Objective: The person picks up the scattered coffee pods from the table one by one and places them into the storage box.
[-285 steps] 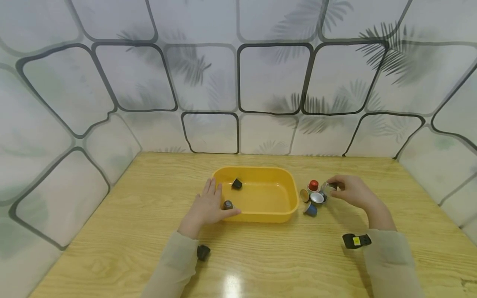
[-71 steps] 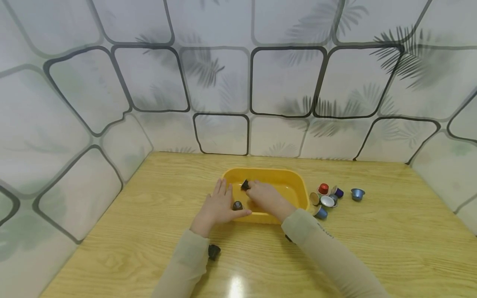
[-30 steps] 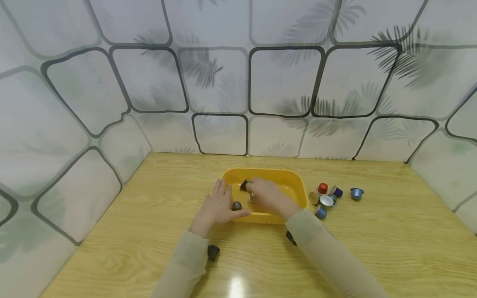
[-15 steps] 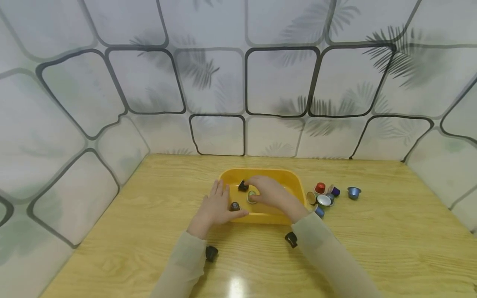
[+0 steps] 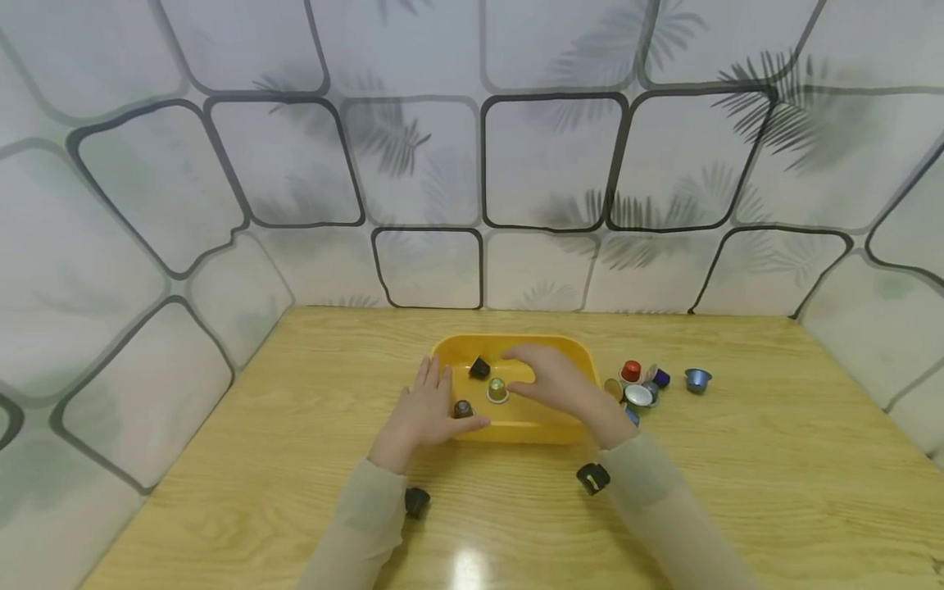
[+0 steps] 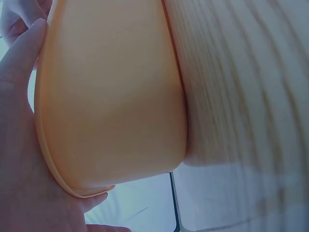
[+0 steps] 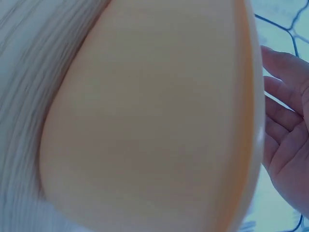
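Note:
My left hand (image 5: 422,416) rests with spread fingers on the left end of a yellow tray (image 5: 546,431); the left wrist view shows the palm along the rim (image 6: 43,140). Over the tray's right half hovers my right hand (image 5: 553,378), thumb and fingers apart, nothing between them. Just left of its thumb, a green-gold coffee capsule (image 5: 497,390) stands rim down on the tray floor. Behind it a black capsule (image 5: 479,368) lies tipped. A dark grey capsule (image 5: 462,408) sits by my left thumb. The right wrist view shows the tray's outer wall (image 7: 145,116).
Right of the tray lies a cluster of several capsules: red (image 5: 631,370), purple (image 5: 660,377), silver-lidded (image 5: 638,396), gold (image 5: 614,389) and blue (image 5: 632,415). Another blue capsule (image 5: 696,379) stands apart on the wooden table (image 5: 243,459). A patterned wall (image 5: 546,164) closes the back.
My right hand went from the cluster into the tray, released the green-gold capsule there, then opened wider and drew back right. My left hand stayed on the tray.

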Demonstrator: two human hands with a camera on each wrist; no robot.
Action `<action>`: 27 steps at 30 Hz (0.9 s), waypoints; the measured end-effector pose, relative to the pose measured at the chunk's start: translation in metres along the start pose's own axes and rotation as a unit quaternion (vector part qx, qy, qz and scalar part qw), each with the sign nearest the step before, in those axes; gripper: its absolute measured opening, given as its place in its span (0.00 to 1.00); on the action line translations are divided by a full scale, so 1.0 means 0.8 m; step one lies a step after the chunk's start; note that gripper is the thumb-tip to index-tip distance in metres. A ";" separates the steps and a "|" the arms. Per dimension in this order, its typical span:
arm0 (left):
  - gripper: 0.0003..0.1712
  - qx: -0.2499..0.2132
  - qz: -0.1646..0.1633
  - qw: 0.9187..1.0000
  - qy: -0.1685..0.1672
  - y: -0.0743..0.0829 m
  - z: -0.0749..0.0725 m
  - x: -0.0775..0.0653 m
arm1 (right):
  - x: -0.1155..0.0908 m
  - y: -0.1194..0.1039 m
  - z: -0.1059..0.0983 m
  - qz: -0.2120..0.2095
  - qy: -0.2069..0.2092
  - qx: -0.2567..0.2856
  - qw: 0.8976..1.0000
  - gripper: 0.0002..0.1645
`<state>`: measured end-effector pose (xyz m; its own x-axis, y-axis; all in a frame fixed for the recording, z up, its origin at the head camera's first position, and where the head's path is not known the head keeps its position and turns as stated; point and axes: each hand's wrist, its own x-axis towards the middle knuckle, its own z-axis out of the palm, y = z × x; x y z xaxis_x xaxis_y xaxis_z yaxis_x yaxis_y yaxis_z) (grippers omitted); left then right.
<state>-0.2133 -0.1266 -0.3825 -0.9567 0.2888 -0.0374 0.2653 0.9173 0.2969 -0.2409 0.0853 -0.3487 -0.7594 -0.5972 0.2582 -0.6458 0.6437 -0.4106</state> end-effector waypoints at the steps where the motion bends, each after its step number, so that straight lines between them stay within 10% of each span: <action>1: 0.61 0.001 0.001 1.000 0.002 0.000 0.000 0.000 | -0.003 0.002 -0.003 0.000 0.005 0.000 1.000 0.26; 27: 0.62 -0.010 0.008 1.000 0.000 0.002 -0.005 -0.003 | -0.081 0.059 -0.054 0.092 0.050 0.009 0.994 0.27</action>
<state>-0.2111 -0.1271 -0.3782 -0.9523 0.3035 -0.0320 0.2783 0.9067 0.3169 -0.2257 0.1753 -0.3467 -0.8690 -0.4194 0.2626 -0.4947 0.7286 -0.4736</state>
